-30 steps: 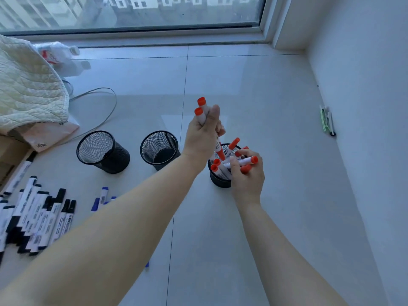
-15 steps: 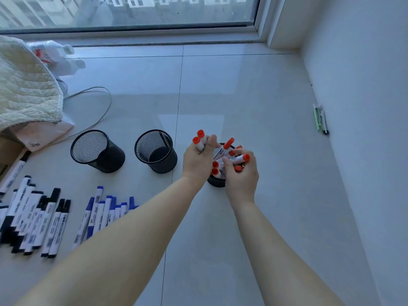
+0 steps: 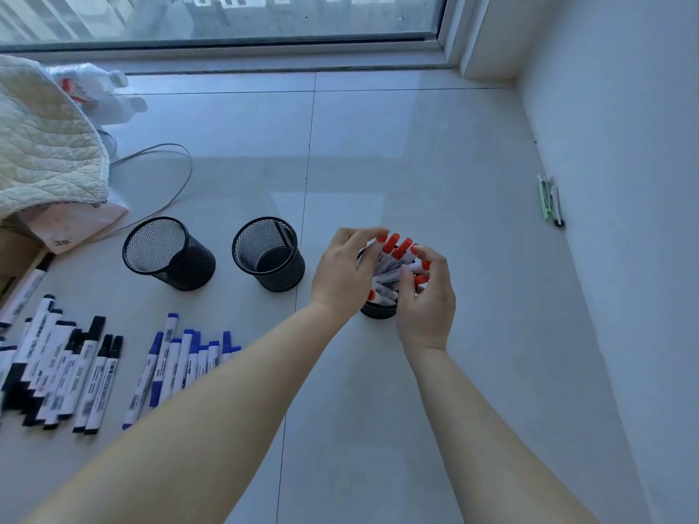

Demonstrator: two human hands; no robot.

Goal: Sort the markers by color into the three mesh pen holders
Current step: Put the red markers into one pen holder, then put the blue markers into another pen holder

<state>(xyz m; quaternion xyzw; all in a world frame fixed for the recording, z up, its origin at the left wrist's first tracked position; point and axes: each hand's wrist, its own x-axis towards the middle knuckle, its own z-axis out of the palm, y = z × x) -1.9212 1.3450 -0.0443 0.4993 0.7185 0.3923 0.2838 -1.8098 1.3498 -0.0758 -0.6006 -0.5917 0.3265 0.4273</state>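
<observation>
Three black mesh pen holders stand in a row on the tiled floor. The left holder and the middle holder have nothing in them. The right holder is packed with several red-capped markers, some upright and some slanted. My left hand curls around that bundle from the left, its fingers over the caps. From the right, my right hand grips the slanted markers. On the floor at the left lie several blue markers and several black markers.
A quilted cloth and a white bag lie at the far left, with a grey cable looping beside them. Plastic bottles sit near the window. A wall runs along the right, and a green clip lies at its foot.
My left hand came down from above with two red markers and brought them into the right holder. Both hands now close around the bundle. The camera shifted, so the blue markers show more.
</observation>
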